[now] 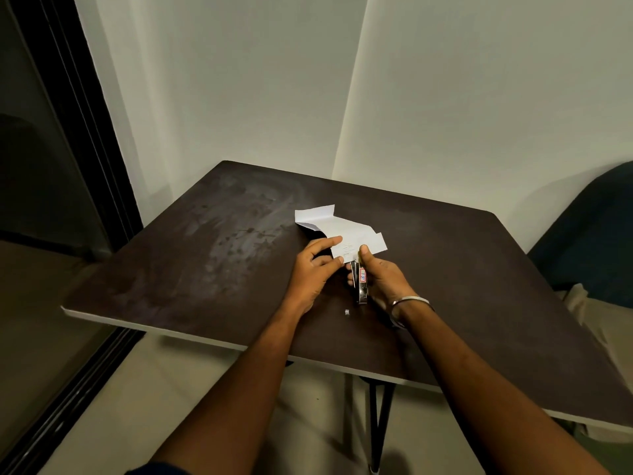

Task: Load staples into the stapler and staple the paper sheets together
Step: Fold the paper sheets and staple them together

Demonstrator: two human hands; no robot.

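White paper sheets (346, 231) with folded flaps lie on the dark table (205, 262), their near edge lifted. My left hand (313, 269) pinches that near edge between thumb and fingers. My right hand (383, 277) grips a small metal stapler (360, 282) with a red-bordered label, thumb on top. The stapler's jaw end meets the paper's near edge; whether the paper sits inside the jaws is hidden. A small piece of staples (347, 313) lies on the table just near the stapler's rear end.
The table's front edge (171, 332) runs diagonally, with black legs (378, 426) below. A dark blue chair (592, 234) stands to the right. A dark door frame (85, 132) is on the left, white walls behind.
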